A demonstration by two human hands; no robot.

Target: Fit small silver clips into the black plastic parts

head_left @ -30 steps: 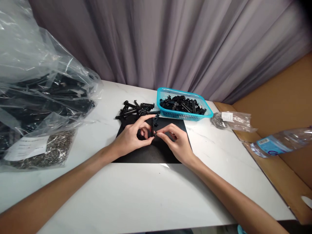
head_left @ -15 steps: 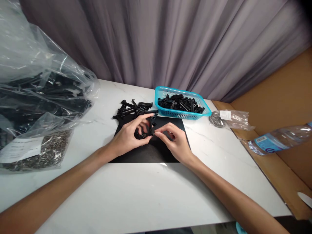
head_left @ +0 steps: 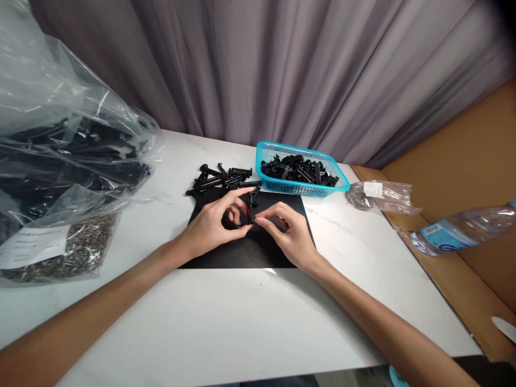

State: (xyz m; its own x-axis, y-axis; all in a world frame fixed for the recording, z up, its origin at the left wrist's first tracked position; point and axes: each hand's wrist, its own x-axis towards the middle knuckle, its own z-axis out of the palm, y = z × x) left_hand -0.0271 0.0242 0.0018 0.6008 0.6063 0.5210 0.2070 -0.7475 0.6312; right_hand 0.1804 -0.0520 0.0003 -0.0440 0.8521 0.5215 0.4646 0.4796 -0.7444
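My left hand [head_left: 217, 221] grips a slim black plastic part [head_left: 250, 207] upright between thumb and fingers, above a black mat [head_left: 242, 252]. At the part's lower end, the thumb and forefinger of my right hand [head_left: 288, 228] are pinched together. Whatever lies between those right fingertips is too small to make out. Small dark pieces [head_left: 233, 222] show behind the left thumb, partly hidden. Just beyond the left hand lies a loose pile of similar black plastic parts [head_left: 209, 183].
A blue basket [head_left: 304, 188] holding many black parts stands behind the mat. To the left are a large clear bag [head_left: 80, 156] of black parts and a bag of small metal pieces [head_left: 88, 244]. A smaller bag [head_left: 360, 196] and a plastic bottle [head_left: 463, 230] lie right.
Both hands stay in nearly the same place, with the black part still upright in the left. The fingers shift only very slightly.
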